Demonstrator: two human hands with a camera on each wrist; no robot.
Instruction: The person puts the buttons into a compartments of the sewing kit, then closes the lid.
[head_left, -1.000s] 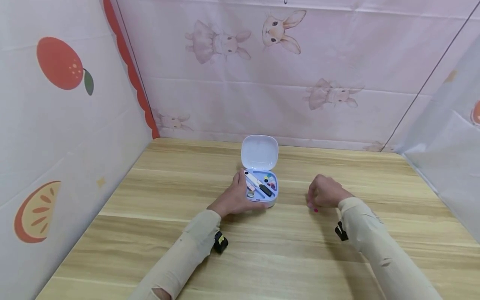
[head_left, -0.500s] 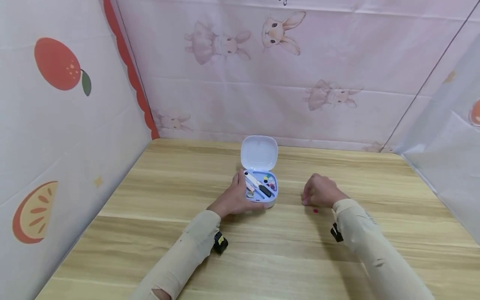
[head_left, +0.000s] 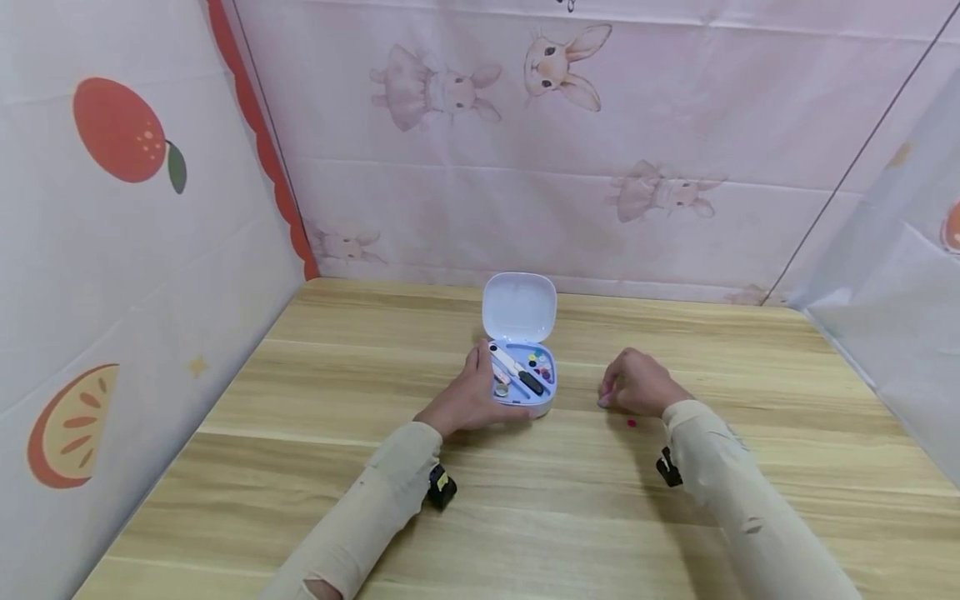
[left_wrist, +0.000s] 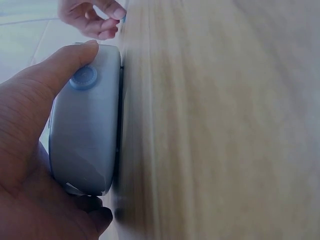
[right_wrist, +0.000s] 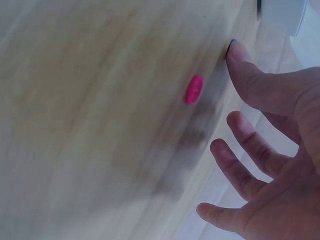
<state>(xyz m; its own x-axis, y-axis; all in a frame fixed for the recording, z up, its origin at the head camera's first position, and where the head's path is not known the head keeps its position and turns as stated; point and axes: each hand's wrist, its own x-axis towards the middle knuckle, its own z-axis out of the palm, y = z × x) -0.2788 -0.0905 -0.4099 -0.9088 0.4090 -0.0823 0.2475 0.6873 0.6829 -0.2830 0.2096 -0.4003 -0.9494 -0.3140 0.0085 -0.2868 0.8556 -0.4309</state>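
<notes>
My left hand [head_left: 472, 396] grips the side and front of a small pale-blue sewing kit box [head_left: 542, 407], its white lid [head_left: 519, 308] raised. The thumb lies along the front by a round blue catch [left_wrist: 83, 77]. Inside are a pair of white-and-black thread snips [head_left: 517, 367], and several coloured buttons [head_left: 538, 362] in the right compartment. To the right, my right hand [head_left: 637, 383] pinches a small bluish button [left_wrist: 123, 19] at thumb tip, low against the table, mostly covered by the fingers. A red-pink button [right_wrist: 194, 89] lies on the wood just beside that hand.
The wood-grain table [head_left: 337, 358] runs back to a pink rabbit-print sheet [head_left: 480, 208]. Fruit-print sheets [head_left: 187, 275] close off the left and right sides. Black wrist cameras [head_left: 442, 487] hang under both sleeves.
My right hand has shifted slightly left, away from the red-pink button, taking the small bluish button with it. My left hand and the box stay in place.
</notes>
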